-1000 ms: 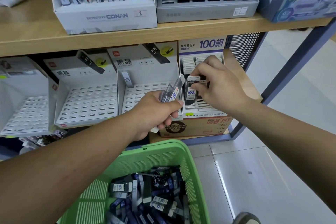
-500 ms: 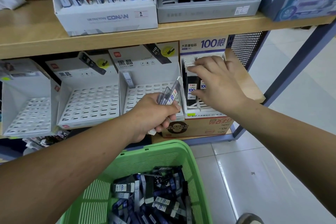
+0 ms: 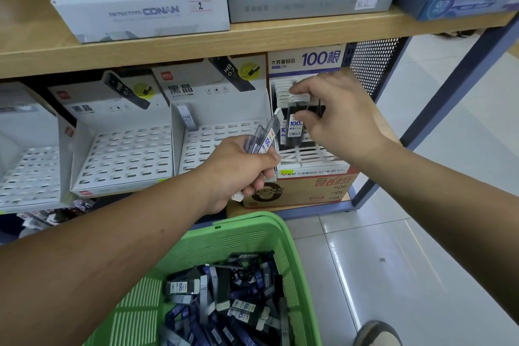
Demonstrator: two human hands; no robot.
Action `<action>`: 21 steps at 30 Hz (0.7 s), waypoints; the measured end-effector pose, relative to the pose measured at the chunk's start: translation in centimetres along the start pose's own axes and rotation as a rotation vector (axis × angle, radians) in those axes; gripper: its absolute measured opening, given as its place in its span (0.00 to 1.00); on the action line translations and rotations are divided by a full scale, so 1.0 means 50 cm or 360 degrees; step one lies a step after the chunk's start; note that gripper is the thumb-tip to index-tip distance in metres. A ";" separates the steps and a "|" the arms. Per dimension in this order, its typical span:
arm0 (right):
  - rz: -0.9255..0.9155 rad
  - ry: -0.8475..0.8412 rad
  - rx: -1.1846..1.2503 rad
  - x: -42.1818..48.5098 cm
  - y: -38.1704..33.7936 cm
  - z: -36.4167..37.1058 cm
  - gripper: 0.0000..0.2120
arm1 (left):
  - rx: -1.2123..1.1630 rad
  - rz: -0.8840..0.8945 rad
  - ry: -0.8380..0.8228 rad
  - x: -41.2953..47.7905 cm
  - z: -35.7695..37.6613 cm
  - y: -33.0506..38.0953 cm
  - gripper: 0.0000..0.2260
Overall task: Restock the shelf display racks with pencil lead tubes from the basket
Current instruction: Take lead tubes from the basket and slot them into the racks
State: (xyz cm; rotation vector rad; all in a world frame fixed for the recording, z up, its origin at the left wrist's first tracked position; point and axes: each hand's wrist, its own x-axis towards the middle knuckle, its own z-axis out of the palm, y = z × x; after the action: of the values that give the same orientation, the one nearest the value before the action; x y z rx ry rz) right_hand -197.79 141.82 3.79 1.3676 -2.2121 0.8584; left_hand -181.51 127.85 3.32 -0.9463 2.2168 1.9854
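Our left hand (image 3: 238, 171) clenched round a bunch of tubes (image 3: 265, 139), our right hand (image 3: 341, 116) over a tube (image 3: 295, 126) standing in the rightmost rack (image 3: 309, 155), grip we cannot tell, more tubes (image 3: 224, 298) in the near green basket (image 3: 247, 222).

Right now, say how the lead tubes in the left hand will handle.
Probably stiff: the lead tubes stick straight out of the left hand. Likely light, since one grip holds several. The glossy clear plastic may slip.
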 end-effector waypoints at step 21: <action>0.0149 -0.0400 0.0458 -0.018 0.000 0.008 0.14 | -0.0022 -0.0020 0.0022 0.000 -0.011 -0.003 0.06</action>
State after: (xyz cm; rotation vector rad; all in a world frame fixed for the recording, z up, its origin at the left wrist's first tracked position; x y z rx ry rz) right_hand -197.39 142.11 2.95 1.5887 -2.4299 1.1293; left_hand -181.23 127.35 3.31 -0.9761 2.2018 1.9974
